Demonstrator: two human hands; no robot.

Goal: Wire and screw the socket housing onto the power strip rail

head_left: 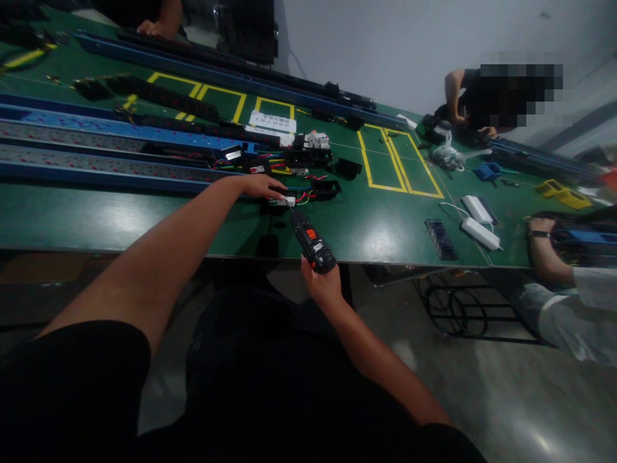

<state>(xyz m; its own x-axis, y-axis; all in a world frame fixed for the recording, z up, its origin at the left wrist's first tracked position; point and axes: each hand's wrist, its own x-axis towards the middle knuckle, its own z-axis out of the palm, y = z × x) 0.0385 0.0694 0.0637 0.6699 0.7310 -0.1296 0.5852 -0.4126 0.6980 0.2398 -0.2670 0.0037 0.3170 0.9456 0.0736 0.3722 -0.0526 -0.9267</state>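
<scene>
My right hand [324,283] is wrapped round a black cordless screwdriver [311,241] with orange markings. The tool's tip points away from me and meets a small white wired module [285,201], or comes very close to it. Over that module lies my left hand [264,186], its fingers bent down and steadying it; the fingertips are partly hidden. Red and yellow-green wires [304,195] run from the module to a black end housing [326,189]. Just behind are long metal channels [120,157] and more black housings [308,158] with coloured wires.
A green table [385,222] carries yellow tape outlines, white labels [272,122] and a blue rail [216,74]. On the right lie white adapters [479,233], a blurred phone [441,239] and yellow bins [563,193]. Co-workers' arms [552,254] show at the right, far right and far left.
</scene>
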